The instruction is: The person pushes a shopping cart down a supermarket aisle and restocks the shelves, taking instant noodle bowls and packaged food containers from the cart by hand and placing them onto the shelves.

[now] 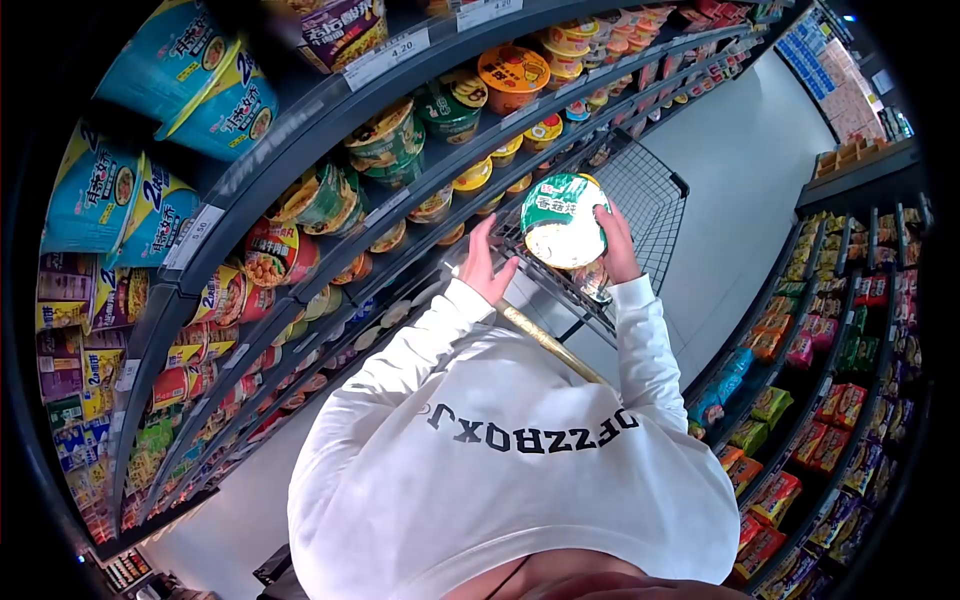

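A green and white instant noodle cup [563,225] is in my right hand [620,243], whose fingers wrap its right side. The cup's printed lid faces me, above the shopping cart [655,190]. To the left of the cup, my left hand [486,262] is raised with thumb and fingers apart, holding nothing. The cart's gold-coloured handle [545,340] runs across in front of my body, below both hands. Beneath the cup, part of another package [593,282] shows in the cart; its kind is hard to make out.
Shelves on my left hold rows of noodle cups, among them green ones [388,140], an orange one [513,75] and blue ones [165,60]. Price tags [388,58] line the shelf edges. Bagged goods [775,500] fill the right-hand shelves. The aisle floor [745,150] stretches ahead.
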`<action>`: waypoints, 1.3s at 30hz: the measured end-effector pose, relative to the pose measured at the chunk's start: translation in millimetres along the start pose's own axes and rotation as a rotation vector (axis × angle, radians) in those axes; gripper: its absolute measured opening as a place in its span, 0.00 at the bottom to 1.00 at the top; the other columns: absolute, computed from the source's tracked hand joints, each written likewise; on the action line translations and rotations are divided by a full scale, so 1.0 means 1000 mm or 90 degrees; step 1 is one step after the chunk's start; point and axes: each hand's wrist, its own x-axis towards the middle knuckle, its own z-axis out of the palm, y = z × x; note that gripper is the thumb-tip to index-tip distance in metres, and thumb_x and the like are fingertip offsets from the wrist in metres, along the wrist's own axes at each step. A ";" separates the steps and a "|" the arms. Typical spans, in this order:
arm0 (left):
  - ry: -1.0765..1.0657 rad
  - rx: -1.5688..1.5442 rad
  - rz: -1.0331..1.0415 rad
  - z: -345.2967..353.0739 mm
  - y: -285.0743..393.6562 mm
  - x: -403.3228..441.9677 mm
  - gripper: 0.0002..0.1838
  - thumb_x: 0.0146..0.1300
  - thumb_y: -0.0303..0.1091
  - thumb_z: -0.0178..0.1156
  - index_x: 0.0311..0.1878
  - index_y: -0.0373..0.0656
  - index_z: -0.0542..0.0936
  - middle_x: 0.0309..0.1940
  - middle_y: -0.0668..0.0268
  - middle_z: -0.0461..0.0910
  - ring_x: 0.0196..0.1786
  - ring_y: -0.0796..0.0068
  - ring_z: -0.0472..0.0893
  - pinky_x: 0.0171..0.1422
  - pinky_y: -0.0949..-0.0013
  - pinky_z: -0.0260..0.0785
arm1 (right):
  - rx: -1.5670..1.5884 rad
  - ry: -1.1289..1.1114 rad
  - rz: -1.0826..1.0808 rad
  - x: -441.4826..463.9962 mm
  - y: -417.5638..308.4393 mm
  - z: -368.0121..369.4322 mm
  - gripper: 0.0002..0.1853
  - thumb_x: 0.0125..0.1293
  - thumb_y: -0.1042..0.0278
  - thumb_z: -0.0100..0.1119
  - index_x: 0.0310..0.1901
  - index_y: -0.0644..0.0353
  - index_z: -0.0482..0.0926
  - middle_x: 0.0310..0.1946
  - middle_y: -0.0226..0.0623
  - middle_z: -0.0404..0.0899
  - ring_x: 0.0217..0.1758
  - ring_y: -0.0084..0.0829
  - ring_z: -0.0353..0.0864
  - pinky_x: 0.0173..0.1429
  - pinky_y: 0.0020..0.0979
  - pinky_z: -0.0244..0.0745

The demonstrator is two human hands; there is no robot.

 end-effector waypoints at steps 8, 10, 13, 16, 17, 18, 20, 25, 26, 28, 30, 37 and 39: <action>0.108 -0.009 0.129 -0.027 0.074 0.040 0.43 0.64 0.37 0.67 0.74 0.33 0.55 0.67 0.43 0.65 0.68 0.45 0.70 0.72 0.58 0.63 | -0.203 0.038 -0.177 0.028 0.003 0.052 0.16 0.77 0.61 0.49 0.60 0.59 0.67 0.52 0.32 0.72 0.54 0.22 0.69 0.60 0.25 0.67; 0.146 -0.017 0.152 -0.033 0.068 0.053 0.41 0.68 0.38 0.64 0.76 0.33 0.54 0.68 0.42 0.66 0.69 0.46 0.71 0.72 0.58 0.63 | -0.210 0.017 -0.181 0.026 -0.003 0.073 0.20 0.77 0.62 0.49 0.64 0.59 0.64 0.56 0.35 0.70 0.57 0.24 0.69 0.63 0.28 0.66; 0.169 -0.048 0.159 -0.046 0.068 0.077 0.39 0.71 0.40 0.60 0.76 0.32 0.53 0.68 0.40 0.67 0.69 0.44 0.71 0.71 0.58 0.63 | -0.249 -0.120 -0.238 0.035 -0.015 0.099 0.36 0.73 0.66 0.57 0.76 0.60 0.48 0.70 0.43 0.61 0.70 0.31 0.65 0.72 0.32 0.62; 0.215 -0.017 0.171 -0.060 0.080 0.104 0.38 0.74 0.43 0.56 0.76 0.30 0.54 0.67 0.37 0.68 0.66 0.39 0.72 0.70 0.56 0.63 | -0.311 -0.208 -0.315 0.070 -0.014 0.115 0.44 0.70 0.67 0.62 0.78 0.62 0.43 0.73 0.44 0.57 0.74 0.35 0.62 0.75 0.35 0.59; 0.227 -0.007 0.164 -0.064 0.082 0.113 0.37 0.74 0.43 0.55 0.76 0.30 0.54 0.66 0.36 0.68 0.66 0.37 0.72 0.70 0.55 0.63 | -0.344 -0.206 -0.331 0.082 -0.014 0.121 0.49 0.67 0.66 0.65 0.78 0.63 0.39 0.75 0.46 0.55 0.76 0.37 0.59 0.78 0.37 0.56; 0.240 0.001 0.159 -0.068 0.090 0.122 0.37 0.74 0.44 0.55 0.76 0.29 0.55 0.66 0.34 0.68 0.65 0.35 0.71 0.69 0.54 0.63 | -0.388 -0.219 -0.340 0.091 -0.018 0.126 0.50 0.66 0.66 0.67 0.78 0.65 0.39 0.74 0.49 0.56 0.76 0.37 0.59 0.78 0.37 0.56; 0.263 0.014 0.138 -0.076 0.095 0.139 0.38 0.74 0.45 0.54 0.75 0.28 0.54 0.65 0.31 0.67 0.65 0.31 0.70 0.68 0.52 0.64 | -0.398 -0.216 -0.352 0.114 -0.018 0.137 0.51 0.66 0.67 0.67 0.78 0.65 0.38 0.74 0.49 0.56 0.77 0.37 0.58 0.78 0.37 0.56; 0.325 0.119 0.119 -0.082 0.074 0.172 0.39 0.74 0.46 0.52 0.76 0.28 0.51 0.68 0.32 0.64 0.69 0.38 0.68 0.72 0.55 0.61 | -0.602 -0.054 -0.385 0.168 -0.001 0.151 0.49 0.63 0.56 0.68 0.75 0.70 0.49 0.68 0.65 0.66 0.72 0.56 0.69 0.74 0.40 0.63; 0.321 0.120 0.122 -0.082 0.072 0.175 0.39 0.74 0.46 0.52 0.76 0.28 0.51 0.68 0.32 0.64 0.69 0.38 0.68 0.72 0.55 0.61 | -0.576 -0.055 -0.389 0.178 0.012 0.152 0.47 0.63 0.59 0.67 0.75 0.70 0.50 0.69 0.63 0.66 0.73 0.54 0.68 0.75 0.39 0.63; 0.323 0.068 0.081 -0.078 0.061 0.178 0.38 0.74 0.44 0.49 0.74 0.23 0.52 0.68 0.29 0.61 0.68 0.31 0.65 0.73 0.51 0.58 | -0.588 -0.027 -0.433 0.172 0.020 0.161 0.45 0.64 0.62 0.65 0.75 0.70 0.51 0.69 0.62 0.66 0.73 0.55 0.68 0.74 0.40 0.63; 0.303 0.126 0.073 -0.076 0.045 0.175 0.38 0.74 0.44 0.48 0.74 0.22 0.52 0.70 0.29 0.59 0.71 0.32 0.63 0.75 0.50 0.55 | -0.590 0.003 -0.443 0.174 0.033 0.163 0.42 0.64 0.64 0.64 0.74 0.69 0.53 0.68 0.61 0.67 0.72 0.54 0.68 0.74 0.40 0.64; 0.103 0.097 0.218 -0.075 0.045 0.106 0.27 0.72 0.34 0.51 0.70 0.31 0.66 0.66 0.40 0.69 0.69 0.42 0.71 0.73 0.55 0.62 | -0.637 -0.017 -0.372 0.122 0.052 0.112 0.29 0.68 0.68 0.59 0.68 0.65 0.65 0.63 0.53 0.73 0.67 0.47 0.74 0.70 0.39 0.70; -0.055 0.044 0.080 -0.064 0.009 0.087 0.18 0.70 0.31 0.52 0.61 0.39 0.77 0.51 0.48 0.82 0.56 0.45 0.81 0.64 0.54 0.70 | -0.683 -0.101 -0.246 0.104 0.078 0.056 0.27 0.69 0.62 0.58 0.66 0.61 0.67 0.59 0.54 0.75 0.63 0.53 0.75 0.66 0.41 0.71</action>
